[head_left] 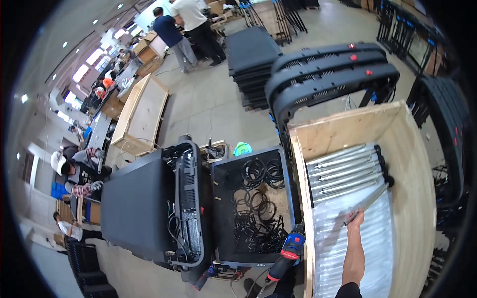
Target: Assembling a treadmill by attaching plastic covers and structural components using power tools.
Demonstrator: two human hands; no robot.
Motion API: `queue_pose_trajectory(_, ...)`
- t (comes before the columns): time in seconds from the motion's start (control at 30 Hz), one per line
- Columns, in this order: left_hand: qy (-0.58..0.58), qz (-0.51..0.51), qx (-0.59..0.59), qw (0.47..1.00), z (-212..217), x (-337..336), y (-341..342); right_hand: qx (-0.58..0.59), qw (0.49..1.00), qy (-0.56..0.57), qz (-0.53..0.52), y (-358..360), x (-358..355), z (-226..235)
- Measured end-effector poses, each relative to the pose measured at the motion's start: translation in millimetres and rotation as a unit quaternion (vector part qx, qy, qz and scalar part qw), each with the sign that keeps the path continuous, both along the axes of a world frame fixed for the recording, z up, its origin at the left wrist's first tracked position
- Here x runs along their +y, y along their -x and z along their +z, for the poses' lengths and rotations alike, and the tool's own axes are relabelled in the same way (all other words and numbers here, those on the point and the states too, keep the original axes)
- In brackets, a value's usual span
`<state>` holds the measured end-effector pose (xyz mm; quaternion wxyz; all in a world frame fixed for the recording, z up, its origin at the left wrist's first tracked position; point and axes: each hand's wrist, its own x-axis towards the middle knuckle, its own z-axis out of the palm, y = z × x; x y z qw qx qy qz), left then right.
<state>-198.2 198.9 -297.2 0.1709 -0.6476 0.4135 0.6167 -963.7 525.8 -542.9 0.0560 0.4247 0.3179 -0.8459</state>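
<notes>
My right hand (355,219) reaches into a tall wooden crate (422,198) and grips the lower end of a long silver metal tube (370,200) that slants up to the right. Behind it, several more silver tubes with black end caps (343,171) lie stacked in clear plastic wrap. More plastic sheeting (343,248) covers the crate's bottom around my forearm. My left hand is not visible. A red, blue and black power drill (290,248) pokes up from the lower edge just left of the crate wall; what holds it is hidden.
Left of the crate stands a black bin (221,174) of coiled black cables (256,198), then a black machine base with exposed wiring (149,208). Curved black frames (328,74) and stacked black panels (251,49) stand behind. Another wooden crate (144,114) and people are at the left and back.
</notes>
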Motion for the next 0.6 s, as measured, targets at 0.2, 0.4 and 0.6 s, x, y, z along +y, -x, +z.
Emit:
queue_pose_trajectory(0.2,0.063,-0.164,0.108,0.978,122,-8,173,-0.005,0.943,-0.295,0.154,-69,-31,142)
queue_pose_trajectory(0.4,0.004,-0.195,0.357,0.914,182,-33,269,0.146,0.780,-0.441,0.419,-210,-50,387)
queue_pose_trajectory(0.6,0.162,-0.114,0.570,0.797,271,-82,357,0.267,0.689,-0.363,0.568,-349,-134,475)
